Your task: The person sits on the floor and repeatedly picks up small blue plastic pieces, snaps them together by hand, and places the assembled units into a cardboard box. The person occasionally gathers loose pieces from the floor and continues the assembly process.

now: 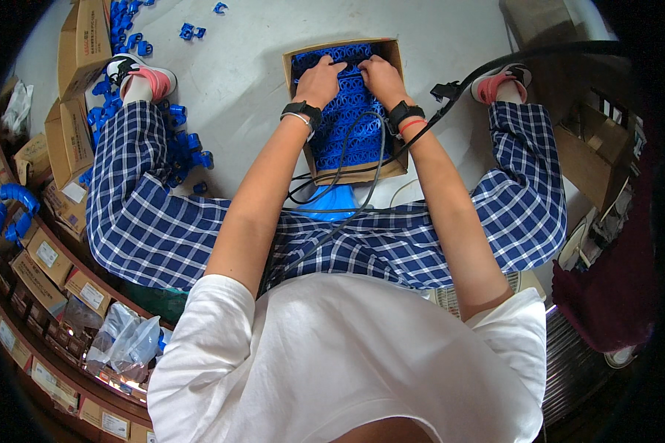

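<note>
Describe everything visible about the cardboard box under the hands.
A brown cardboard box, rectangular and open-topped, upright on the pale floor. Inside lie rows of blue parts, plastic-looking, with ring shapes. The left hand and right hand reach into its far half; dark cables cross its near end.

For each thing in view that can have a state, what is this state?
Central cardboard box: open, mostly filled
Blue parts inside: packed in rows
Blue pieces on the floor: loose, scattered
Left hand: bent, over the box
Right hand: bent, over the box
Thick black cable: curved
Shoes: worn
</note>
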